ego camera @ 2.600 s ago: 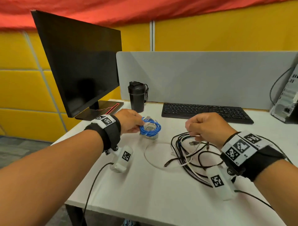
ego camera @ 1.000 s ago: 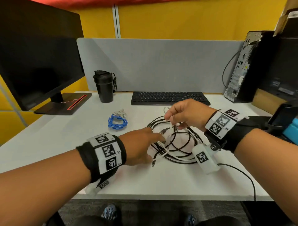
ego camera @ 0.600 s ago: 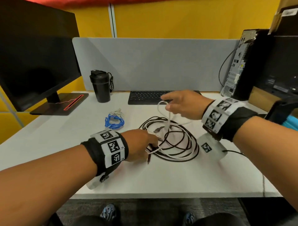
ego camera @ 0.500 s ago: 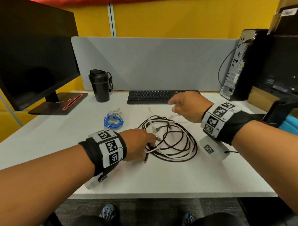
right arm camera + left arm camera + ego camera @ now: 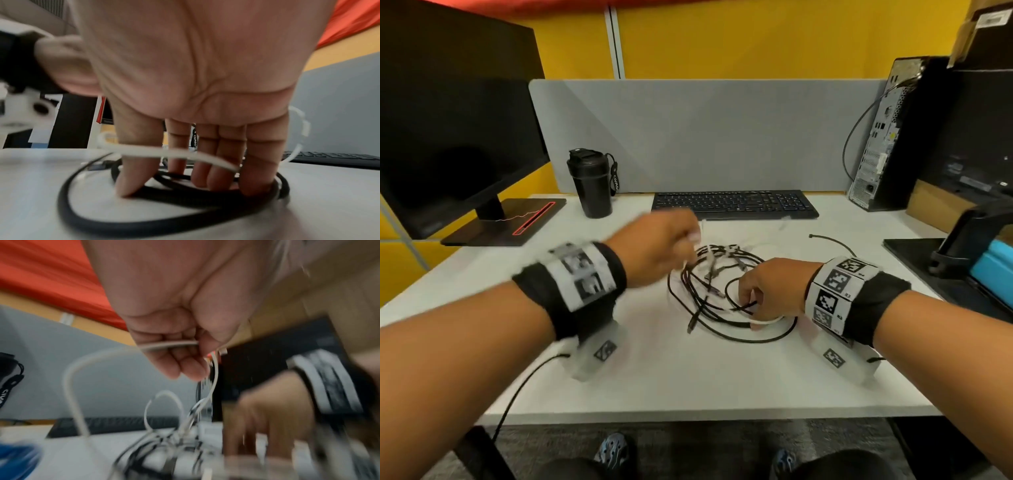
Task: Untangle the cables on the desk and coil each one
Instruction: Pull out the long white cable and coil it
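The left hand [image 5: 654,250], blurred and raised above the worktop [image 5: 688,370], has its fingers curled round a white cable [image 5: 168,345], which loops down from the fist into the tangle below. The right hand [image 5: 774,287] is low, its fingers [image 5: 259,170] nearly straight and spread, their tips pressing the black cables [image 5: 709,308] flat against the white surface; a stretch of the white cable crosses in front of those fingers in the right wrist view. The two hands are apart, the left up and toward the back, the right down at the near right side of the heap. The tangle itself, several black loops with the white strand threaded through, lies at the middle of the worktop between the forearms, and one loose black end trails off toward the right. A blur of blue at the lower left of the left wrist view cannot be made out. Behind the heap sits a black keyboard [image 5: 732,204], with a dark lidded tumbler [image 5: 592,185] to its left and a monitor [image 5: 455,126] on its stand beyond that. A computer tower [image 5: 887,137] stands at the far right against the grey partition [image 5: 705,137].
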`<state>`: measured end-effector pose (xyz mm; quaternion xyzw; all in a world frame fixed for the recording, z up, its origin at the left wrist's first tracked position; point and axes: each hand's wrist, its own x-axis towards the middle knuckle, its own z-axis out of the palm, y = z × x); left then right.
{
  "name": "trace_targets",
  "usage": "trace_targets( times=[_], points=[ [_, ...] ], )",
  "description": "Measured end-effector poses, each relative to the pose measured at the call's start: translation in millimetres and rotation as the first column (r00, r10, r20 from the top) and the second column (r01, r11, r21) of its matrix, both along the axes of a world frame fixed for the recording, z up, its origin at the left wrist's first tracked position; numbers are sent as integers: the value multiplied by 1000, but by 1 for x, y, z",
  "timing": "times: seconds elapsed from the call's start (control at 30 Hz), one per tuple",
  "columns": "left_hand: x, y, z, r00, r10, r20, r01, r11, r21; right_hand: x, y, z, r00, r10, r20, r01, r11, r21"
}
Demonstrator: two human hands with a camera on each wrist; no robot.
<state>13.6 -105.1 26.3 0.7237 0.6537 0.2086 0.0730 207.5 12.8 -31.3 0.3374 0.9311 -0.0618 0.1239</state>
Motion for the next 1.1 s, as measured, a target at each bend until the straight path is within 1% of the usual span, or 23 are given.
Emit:
trace_targets(
  times=[0.03,0.1,0.13,0.17,0.23,0.3,0.33,0.4,0.47,0.57,0.6,0.63,0.73,0.77,0.8,0.87,0.9,0.93,0.97,1.0,1.03,1.07,1.1],
  points=[
    [-1,1,19,987,37,154,-51,994,91,-1,1,-2,1000,-7,-16,7,1000,0],
    [-2,2,60,916,62,397,-164,960,228,-3,2,-5,999,-21,-31,21,1000,14],
    [-2,2,80,886,50,460,-204,935,291,-5,2,-6,999,-25,-30,26,999,26],
    [-2,1,98,872,33,488,-231,907,352,-7,1,-7,999,-28,-24,29,999,36],
    [-3,0,120,873,-3,487,-243,865,439,-9,0,-6,999,-31,-15,31,998,47],
    [-1,-1,123,889,-5,458,-214,880,425,-10,0,-4,1000,-22,-16,23,999,49],
    [1,0,117,911,16,412,-193,900,391,-9,0,-2,1000,-14,-20,15,998,53],
    [5,2,95,961,62,269,-149,936,318,-6,2,4,999,-13,-41,15,999,43],
    [5,4,69,981,66,183,-115,955,272,0,5,11,992,-57,-112,56,998,-7],
    [-4,11,42,981,74,179,-122,953,277,7,8,24,931,-195,-308,148,975,-167],
    [-8,14,36,979,88,185,-138,952,274,8,8,28,915,-224,-335,161,965,-207],
    [-12,17,31,976,106,192,-155,952,265,10,7,32,916,-230,-328,165,963,-215],
    [-22,28,19,959,155,236,-206,956,210,14,-5,41,977,-149,-153,117,972,-204],
    [-24,29,16,955,167,245,-217,957,191,14,-12,40,991,-107,-77,89,975,-203],
    [-25,30,13,952,182,244,-228,958,174,13,-19,36,999,-46,16,48,986,-160],
    [-27,29,8,955,214,205,-248,956,158,7,-34,25,982,76,176,-85,995,44],
    [-26,28,5,958,219,185,-249,956,153,5,-35,22,982,98,164,-121,983,139],
    [-24,26,3,961,213,178,-240,960,145,6,-34,22,992,93,82,-107,977,183],
    [-22,25,3,961,205,185,-232,963,139,9,-30,25,997,67,-37,-58,980,189],
    [-20,23,5,957,205,207,-236,962,139,12,-24,30,984,39,-172,-8,984,180],
    [-18,22,10,942,214,260,-258,955,145,14,-18,34,954,23,-300,28,986,163],
    [-17,22,18,910,223,349,-288,946,148,15,-12,39,923,15,-385,47,987,151],
    [-16,22,28,863,225,452,-318,938,139,14,-10,44,908,11,-418,56,988,147]
  ],
)
